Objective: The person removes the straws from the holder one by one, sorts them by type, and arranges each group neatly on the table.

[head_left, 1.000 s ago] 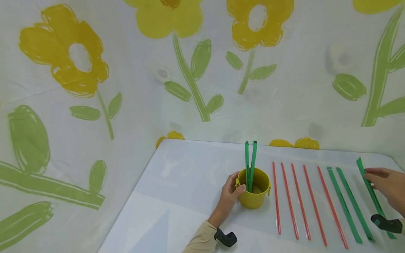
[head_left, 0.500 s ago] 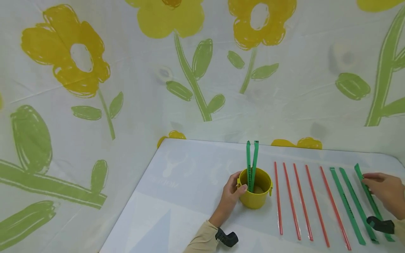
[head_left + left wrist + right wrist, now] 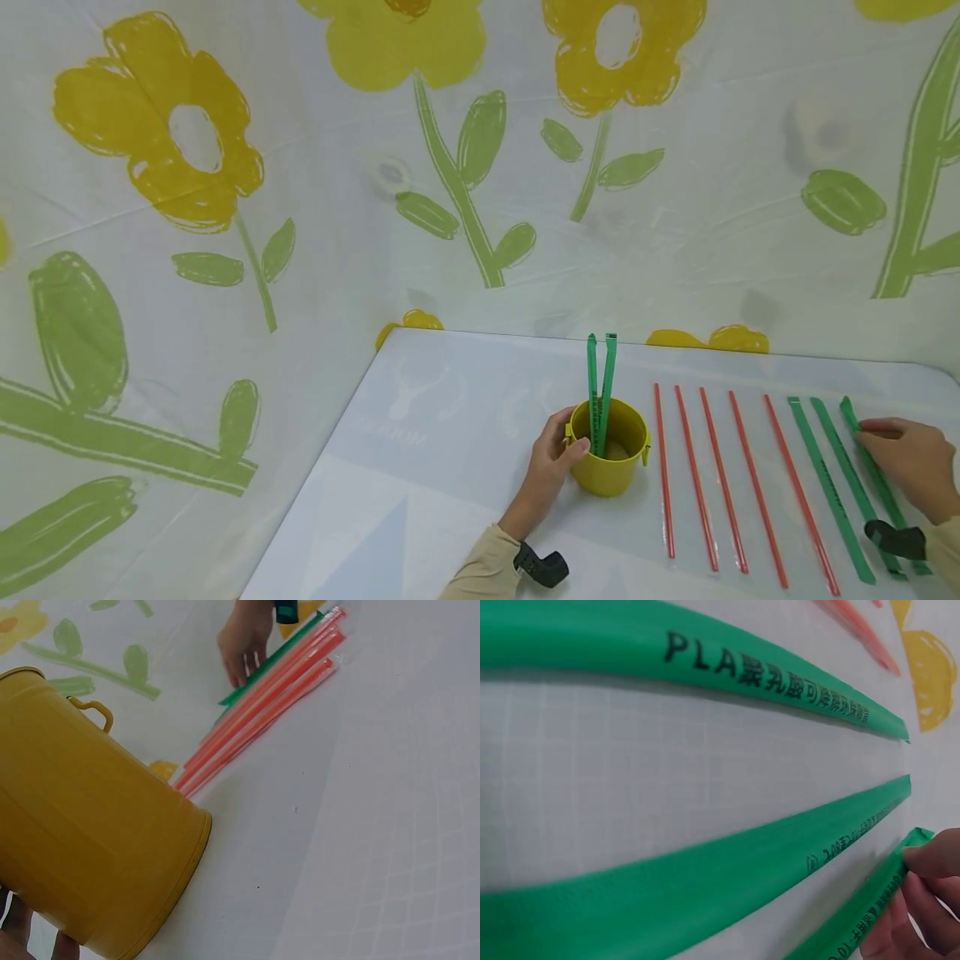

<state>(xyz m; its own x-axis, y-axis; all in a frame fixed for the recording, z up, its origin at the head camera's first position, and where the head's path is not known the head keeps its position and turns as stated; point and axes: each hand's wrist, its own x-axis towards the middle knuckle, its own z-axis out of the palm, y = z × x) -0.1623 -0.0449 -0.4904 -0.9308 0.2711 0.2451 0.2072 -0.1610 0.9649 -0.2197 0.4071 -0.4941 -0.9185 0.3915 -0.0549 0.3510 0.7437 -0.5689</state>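
My left hand (image 3: pixel 547 462) holds the left side of a small yellow bucket (image 3: pixel 606 482), thumb over the rim. Two green-wrapped straws (image 3: pixel 600 375) stand upright in it, leaning against the inside. At the far right, my right hand (image 3: pixel 911 458) pinches another green-wrapped straw (image 3: pixel 855 919) close to its far end, thumb on top. That straw lies low along the table, beside two more green-wrapped straws (image 3: pixel 831 487) with printed lettering. In the left wrist view, the bucket (image 3: pixel 97 825) fills the left side, with fingertips below it.
Several red straws (image 3: pixel 712 479) in clear wrappers lie in a row between the bucket and the green ones. The white table (image 3: pixel 420 417) ends at the back against a flower-printed cloth (image 3: pixel 675 267), which also hangs on the left.
My right hand has moved slightly left and down, bringing the pinched straw's far end lower and nearer the other green straws. The left hand and bucket stay in place.
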